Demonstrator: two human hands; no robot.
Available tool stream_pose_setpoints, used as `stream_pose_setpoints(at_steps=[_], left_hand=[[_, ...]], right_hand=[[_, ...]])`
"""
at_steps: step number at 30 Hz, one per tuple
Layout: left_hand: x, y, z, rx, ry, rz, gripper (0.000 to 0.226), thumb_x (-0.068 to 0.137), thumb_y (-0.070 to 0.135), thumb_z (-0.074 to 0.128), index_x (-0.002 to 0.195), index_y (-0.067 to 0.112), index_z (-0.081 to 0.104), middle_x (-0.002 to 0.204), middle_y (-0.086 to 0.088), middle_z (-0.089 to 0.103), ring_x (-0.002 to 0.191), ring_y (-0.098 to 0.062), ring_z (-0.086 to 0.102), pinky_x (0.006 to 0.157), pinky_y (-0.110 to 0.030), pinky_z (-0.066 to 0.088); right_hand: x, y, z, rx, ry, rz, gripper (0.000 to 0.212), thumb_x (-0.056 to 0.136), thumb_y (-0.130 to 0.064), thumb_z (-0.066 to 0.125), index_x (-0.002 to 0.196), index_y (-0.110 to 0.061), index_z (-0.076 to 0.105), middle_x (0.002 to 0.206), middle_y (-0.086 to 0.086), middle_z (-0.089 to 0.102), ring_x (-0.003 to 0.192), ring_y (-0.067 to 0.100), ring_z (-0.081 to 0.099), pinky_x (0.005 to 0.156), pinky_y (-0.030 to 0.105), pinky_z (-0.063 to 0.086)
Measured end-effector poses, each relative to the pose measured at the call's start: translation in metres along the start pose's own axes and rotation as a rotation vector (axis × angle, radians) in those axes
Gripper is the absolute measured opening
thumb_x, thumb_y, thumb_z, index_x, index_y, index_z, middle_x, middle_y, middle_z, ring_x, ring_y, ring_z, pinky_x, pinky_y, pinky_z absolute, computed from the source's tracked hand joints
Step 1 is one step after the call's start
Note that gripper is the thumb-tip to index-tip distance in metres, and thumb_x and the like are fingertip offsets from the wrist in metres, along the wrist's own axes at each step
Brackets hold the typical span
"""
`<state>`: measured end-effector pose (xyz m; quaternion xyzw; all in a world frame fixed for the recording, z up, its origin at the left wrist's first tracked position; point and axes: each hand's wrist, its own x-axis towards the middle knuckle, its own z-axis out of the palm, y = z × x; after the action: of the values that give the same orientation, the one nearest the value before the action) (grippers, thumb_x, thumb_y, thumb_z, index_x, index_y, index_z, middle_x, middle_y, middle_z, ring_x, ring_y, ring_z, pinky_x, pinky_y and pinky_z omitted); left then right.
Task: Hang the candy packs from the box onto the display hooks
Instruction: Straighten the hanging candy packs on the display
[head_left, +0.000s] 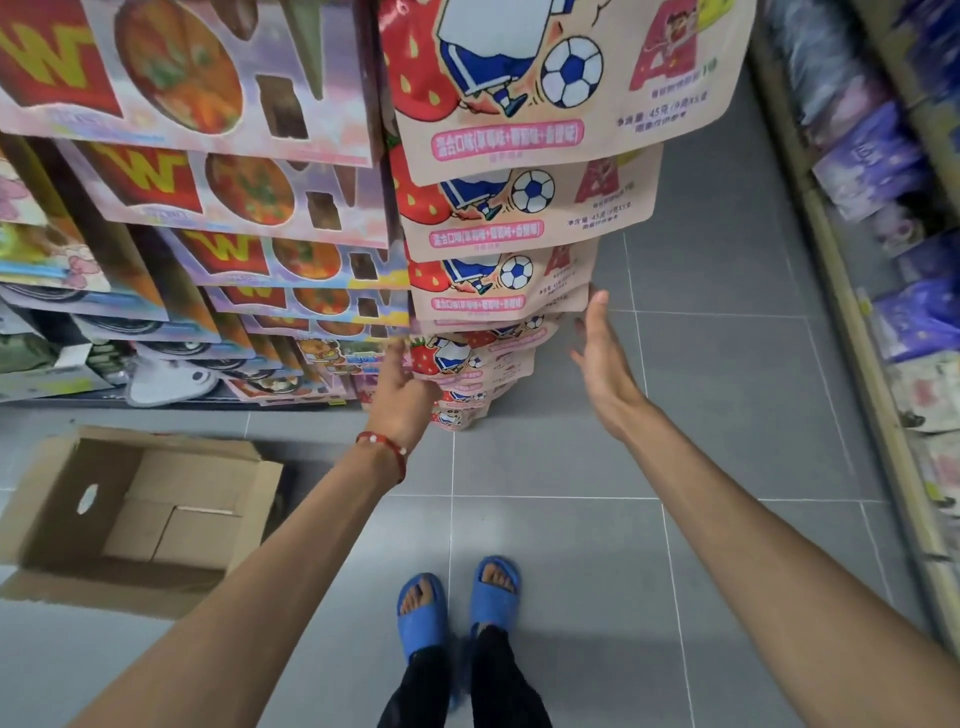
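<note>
Beige candy packs (524, 208) printed with a strawberry and a football hang in a column down the display, one row under another. My left hand (402, 392), a red bead bracelet on its wrist, touches the left side of the lower packs (467, 358); its fingertips are hidden behind them. My right hand (602, 358) is held with straight fingers beside the right edge of the same packs, fingertips near a pack's corner. The cardboard box (62, 525) lies on the floor at lower left, its flaps up and its inside showing only bare cardboard.
Purple-and-red snack packs (208, 192) hang in the column to the left. A shelf of purple bags (883, 171) runs along the right side of the aisle. Grey floor tiles (727, 405) stretch between them; my feet in blue slippers (457, 603) stand below.
</note>
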<state>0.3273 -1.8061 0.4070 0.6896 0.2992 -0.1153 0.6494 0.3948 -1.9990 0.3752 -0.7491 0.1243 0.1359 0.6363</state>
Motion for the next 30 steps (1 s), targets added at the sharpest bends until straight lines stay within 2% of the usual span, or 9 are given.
stream_pose_setpoints(at_steps=[2, 6, 10, 15, 17, 20, 23, 26, 30], left_hand=[[0.010, -0.009, 0.004, 0.004, -0.032, 0.009, 0.060, 0.102, -0.005, 0.042, 0.153, 0.025, 0.035, 0.127, 0.001, 0.053, 0.116, -0.015, 0.048, 0.095, -0.033, 0.038], [0.026, -0.022, 0.008, -0.041, -0.012, 0.028, 0.060, 0.101, -0.007, 0.043, 0.151, 0.026, 0.037, 0.121, 0.009, 0.058, 0.109, -0.008, 0.055, 0.092, -0.028, 0.043], [0.027, -0.038, 0.011, -0.050, 0.006, 0.074, 0.072, 0.097, -0.016, 0.044, 0.146, 0.035, 0.036, 0.107, 0.029, 0.055, 0.086, 0.021, 0.056, 0.081, -0.020, 0.049], [0.030, -0.041, 0.010, -0.062, -0.005, 0.065, 0.076, 0.094, -0.019, 0.042, 0.155, 0.027, 0.034, 0.114, 0.023, 0.059, 0.092, 0.017, 0.058, 0.077, -0.016, 0.054], [0.029, -0.041, 0.009, -0.065, -0.022, 0.063, 0.078, 0.092, -0.021, 0.041, 0.155, 0.026, 0.036, 0.118, 0.022, 0.061, 0.093, 0.018, 0.061, 0.078, -0.016, 0.056], [0.025, -0.044, 0.007, -0.059, -0.053, 0.063, 0.082, 0.090, -0.022, 0.043, 0.156, 0.026, 0.035, 0.134, 0.009, 0.060, 0.113, 0.002, 0.060, 0.098, -0.034, 0.053], [0.025, -0.048, 0.007, -0.023, -0.087, 0.086, 0.082, 0.089, -0.022, 0.043, 0.153, 0.027, 0.040, 0.137, 0.007, 0.060, 0.124, -0.012, 0.058, 0.099, -0.033, 0.052], [0.028, -0.050, 0.010, -0.001, -0.131, 0.105, 0.075, 0.090, -0.021, 0.042, 0.149, 0.025, 0.045, 0.127, 0.015, 0.064, 0.114, 0.002, 0.058, 0.091, -0.025, 0.051], [0.032, -0.050, 0.011, -0.011, -0.120, 0.106, 0.074, 0.089, -0.021, 0.044, 0.148, 0.023, 0.044, 0.118, 0.018, 0.065, 0.098, 0.015, 0.060, 0.072, -0.007, 0.052]], right_hand=[[0.013, 0.008, 0.000, -0.021, 0.002, -0.010, 0.074, 0.096, -0.071, 0.013, 0.160, -0.037, 0.023, 0.166, -0.013, 0.027, 0.154, 0.006, 0.021, 0.128, 0.046, 0.018], [0.035, 0.017, -0.002, -0.063, 0.003, -0.062, 0.065, 0.103, -0.063, 0.011, 0.160, -0.036, 0.022, 0.157, -0.025, 0.026, 0.147, -0.001, 0.022, 0.126, 0.031, 0.016], [0.050, 0.023, -0.006, -0.093, 0.003, -0.125, 0.089, 0.087, -0.083, 0.016, 0.162, -0.036, 0.014, 0.169, -0.015, 0.017, 0.155, 0.002, 0.012, 0.129, 0.041, 0.011], [0.040, 0.023, -0.003, -0.094, -0.008, -0.121, 0.097, 0.079, -0.094, 0.015, 0.159, -0.041, 0.026, 0.165, -0.018, 0.027, 0.152, 0.001, 0.019, 0.128, 0.041, 0.013], [0.029, 0.026, 0.000, -0.092, -0.023, -0.095, 0.082, 0.079, -0.092, 0.012, 0.145, -0.053, 0.041, 0.159, -0.020, 0.038, 0.149, 0.001, 0.029, 0.126, 0.042, 0.019], [0.013, 0.030, 0.006, -0.075, -0.031, -0.087, 0.047, 0.088, -0.079, 0.011, 0.118, -0.068, 0.044, 0.146, -0.022, 0.047, 0.140, 0.002, 0.040, 0.123, 0.044, 0.028], [0.007, 0.040, 0.007, -0.041, -0.019, -0.068, 0.051, 0.091, -0.072, 0.013, 0.126, -0.057, 0.048, 0.146, -0.016, 0.049, 0.141, 0.007, 0.041, 0.123, 0.046, 0.029], [0.009, 0.047, 0.009, -0.040, -0.029, -0.030, 0.073, 0.096, -0.071, 0.013, 0.149, -0.032, 0.046, 0.154, -0.008, 0.046, 0.146, 0.011, 0.038, 0.124, 0.047, 0.028], [0.018, 0.058, 0.006, 0.026, -0.034, -0.015, 0.067, 0.106, -0.057, 0.010, 0.156, -0.023, 0.038, 0.160, -0.005, 0.039, 0.149, 0.012, 0.033, 0.125, 0.047, 0.026]])
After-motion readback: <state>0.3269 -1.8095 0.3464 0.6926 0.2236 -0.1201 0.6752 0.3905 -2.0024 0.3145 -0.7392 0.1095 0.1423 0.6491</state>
